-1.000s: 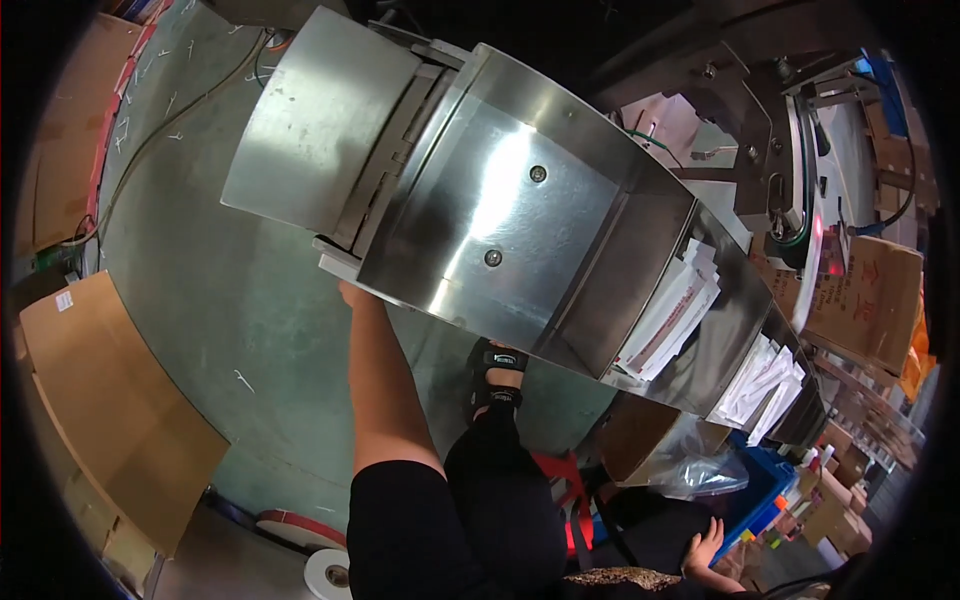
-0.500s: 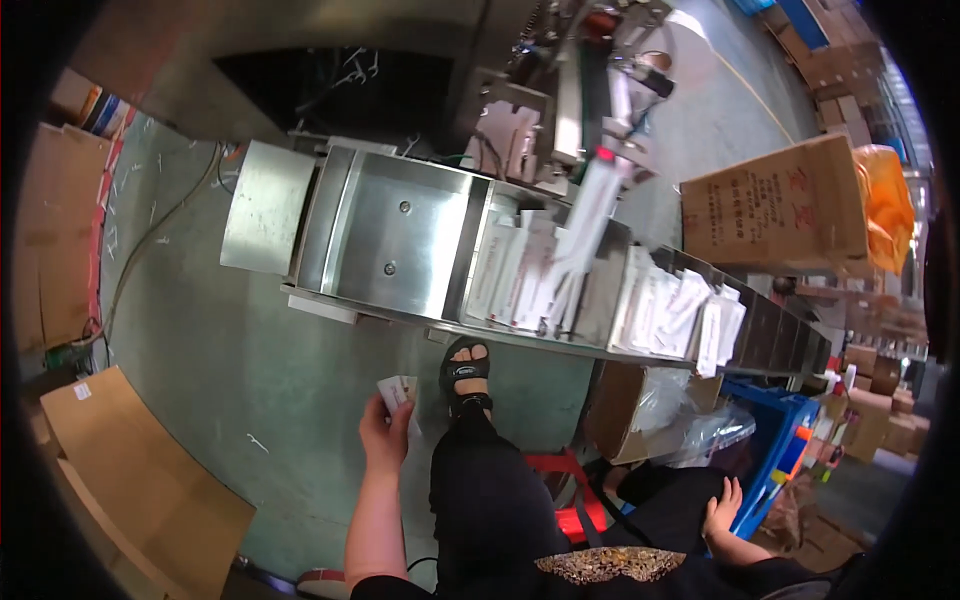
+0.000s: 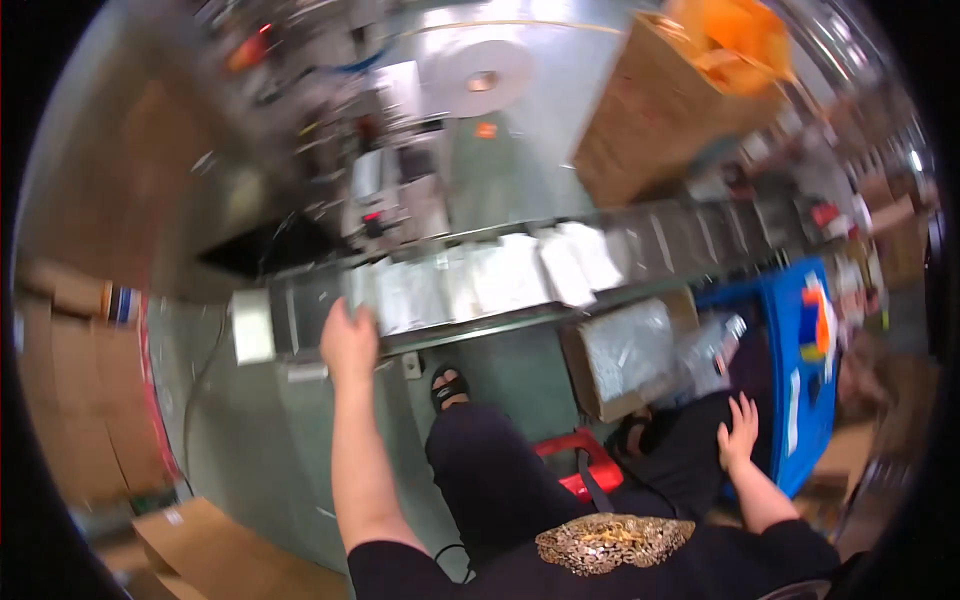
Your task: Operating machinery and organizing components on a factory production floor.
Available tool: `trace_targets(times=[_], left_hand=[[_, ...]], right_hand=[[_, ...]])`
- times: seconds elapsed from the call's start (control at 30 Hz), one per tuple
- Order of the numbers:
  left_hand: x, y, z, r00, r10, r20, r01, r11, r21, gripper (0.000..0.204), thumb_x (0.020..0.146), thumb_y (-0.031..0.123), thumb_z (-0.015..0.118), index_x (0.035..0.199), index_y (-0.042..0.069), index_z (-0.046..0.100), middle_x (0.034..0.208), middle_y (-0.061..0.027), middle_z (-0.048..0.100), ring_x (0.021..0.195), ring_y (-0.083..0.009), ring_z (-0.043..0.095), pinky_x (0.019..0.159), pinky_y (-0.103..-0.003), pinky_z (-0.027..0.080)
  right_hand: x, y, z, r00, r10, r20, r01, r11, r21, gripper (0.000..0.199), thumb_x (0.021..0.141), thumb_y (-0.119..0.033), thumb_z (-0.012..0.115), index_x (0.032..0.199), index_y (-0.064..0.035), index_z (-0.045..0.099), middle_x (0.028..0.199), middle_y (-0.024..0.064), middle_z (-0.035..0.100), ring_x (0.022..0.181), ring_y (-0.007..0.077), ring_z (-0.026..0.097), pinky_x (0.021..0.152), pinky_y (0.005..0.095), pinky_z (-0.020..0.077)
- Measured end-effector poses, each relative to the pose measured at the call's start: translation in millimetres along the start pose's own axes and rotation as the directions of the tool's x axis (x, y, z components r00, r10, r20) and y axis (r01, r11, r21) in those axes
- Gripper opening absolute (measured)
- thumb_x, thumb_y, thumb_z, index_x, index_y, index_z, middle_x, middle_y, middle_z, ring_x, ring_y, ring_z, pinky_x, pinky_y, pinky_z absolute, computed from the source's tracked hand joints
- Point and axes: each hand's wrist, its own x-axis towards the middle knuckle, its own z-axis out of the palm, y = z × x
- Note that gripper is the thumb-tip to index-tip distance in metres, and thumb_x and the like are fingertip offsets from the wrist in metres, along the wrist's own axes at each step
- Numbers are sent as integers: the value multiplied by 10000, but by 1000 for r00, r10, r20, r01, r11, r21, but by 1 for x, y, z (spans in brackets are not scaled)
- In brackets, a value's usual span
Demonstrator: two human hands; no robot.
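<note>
My left hand [image 3: 350,340] is over the left end of a long metal conveyor trough [image 3: 460,328], beside the leftmost of a row of flat white packets [image 3: 510,275]. Its fingers are curled and partly blurred; whatever they hold is hidden. The packets lean side by side across the trough, their faces smeared by motion. My right hand [image 3: 740,432] has its fingers spread and holds nothing, near my dark-clothed leg and the blue crate [image 3: 808,400].
An open cardboard box with clear plastic bags [image 3: 630,345] is under the trough. A red stool [image 3: 590,465] sits between my legs. Beyond the trough stand machinery [image 3: 395,190] and a big carton [image 3: 645,120] with an orange bag [image 3: 735,45]. Cardboard [image 3: 225,545] lies lower left.
My left hand has moved up from beside my knee, where it held small white packets, to the trough. The view has shifted, and the packet row now appears more level. My right hand stays open.
</note>
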Motion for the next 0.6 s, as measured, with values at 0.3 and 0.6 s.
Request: trace_targets(times=[0.3, 0.6], left_hand=[[-180, 36, -22, 929, 129, 348, 45, 891, -452, 476, 876, 213, 582, 1286, 6, 454, 1259, -206, 460, 1127, -299, 478, 978, -391, 369], [-216, 149, 24, 747, 294, 596, -553, 773, 311, 537, 790, 464, 604, 1199, 119, 553, 1349, -62, 448, 1266, -365, 335, 1003, -557, 283]], right_hand=[[14, -10, -12, 999, 4, -54, 8, 973, 229, 547, 709, -294, 612, 1230, -148, 532, 1362, 108, 420, 1291, 374, 310, 1035, 549, 243], [8, -22, -2, 990, -57, -129, 98, 935, 342, 463, 747, -323, 604, 1176, -148, 577, 1355, 68, 433, 1308, 317, 300, 1040, 564, 226]])
